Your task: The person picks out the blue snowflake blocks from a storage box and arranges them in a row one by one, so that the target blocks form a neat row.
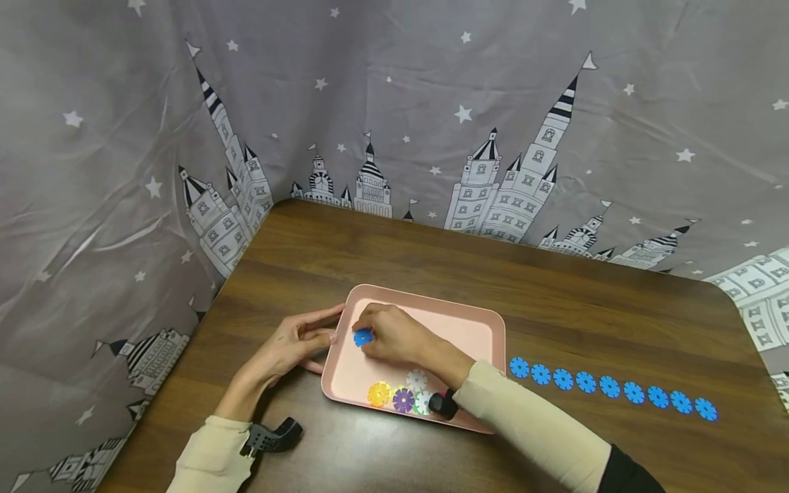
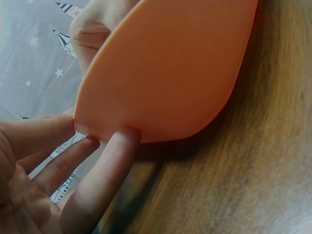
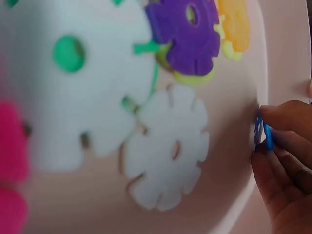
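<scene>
A pink tray lies on the wooden table. My left hand is at its left end, with fairly straight fingers touching the outer wall. Inside the tray's left half, my right hand pinches a blue notched disc between thumb and fingers. Two blue edges show there in the right wrist view, so I cannot tell whether it is one disc or two. Along the near side of the tray lie an orange disc, a purple disc and white discs. A pink piece shows close to the right wrist camera.
Several blue discs form a slanting row on the table, right of the tray. Behind the table hangs a grey curtain with castles and stars. A black wrist strap sits at the left sleeve.
</scene>
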Available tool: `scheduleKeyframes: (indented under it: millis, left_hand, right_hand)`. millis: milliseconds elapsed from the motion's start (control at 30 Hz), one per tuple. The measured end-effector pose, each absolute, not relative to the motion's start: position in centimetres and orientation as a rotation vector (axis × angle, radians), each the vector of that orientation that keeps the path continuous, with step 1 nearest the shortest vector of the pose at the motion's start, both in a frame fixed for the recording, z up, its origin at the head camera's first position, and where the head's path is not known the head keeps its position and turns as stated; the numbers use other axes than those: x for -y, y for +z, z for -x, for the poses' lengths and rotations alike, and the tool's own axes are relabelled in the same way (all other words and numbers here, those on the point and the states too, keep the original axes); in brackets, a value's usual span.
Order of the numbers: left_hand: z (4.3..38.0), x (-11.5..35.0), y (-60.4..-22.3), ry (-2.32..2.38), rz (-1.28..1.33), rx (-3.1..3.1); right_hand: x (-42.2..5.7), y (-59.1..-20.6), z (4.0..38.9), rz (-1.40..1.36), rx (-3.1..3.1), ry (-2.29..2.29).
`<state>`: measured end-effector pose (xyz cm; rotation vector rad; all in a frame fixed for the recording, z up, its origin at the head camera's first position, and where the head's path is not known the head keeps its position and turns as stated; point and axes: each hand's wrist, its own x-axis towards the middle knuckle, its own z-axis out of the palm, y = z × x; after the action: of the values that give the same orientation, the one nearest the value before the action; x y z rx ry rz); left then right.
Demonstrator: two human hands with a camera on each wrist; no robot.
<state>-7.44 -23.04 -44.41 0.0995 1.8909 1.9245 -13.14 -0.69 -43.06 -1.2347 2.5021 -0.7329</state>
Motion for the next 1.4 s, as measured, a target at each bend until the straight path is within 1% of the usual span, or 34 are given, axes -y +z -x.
scheduleKeyframes:
  millis: [233,367,733,1100,1400]
  left_hand:
    - [7.4,23.4,-44.6,1.925,-0.087,-1.883]
    - [7.4,23.6,-44.7,1.92,-0.097,-1.887]
    - [7.8,24.6,-44.6,1.93,-0.117,-1.885]
    - [8.0,25.9,-44.8,1.906,-0.099,-1.912]
    - [7.2,27.1,-44.8,1.917,-0.073,-1.945]
  right_hand:
    - [0.4,-42.9,13.2,1.3,-2.528,-0.673]
    - [-0.7,-42.4,13.3,1.289,-2.562,-0.762]
    - [-7.8,-40.9,12.9,1.01,-2.722,-0.981]
    - [-13.2,-41.0,11.7,0.808,-2.869,-1.185]
    - [-17.3,-42.4,11.1,0.614,-2.953,-1.289]
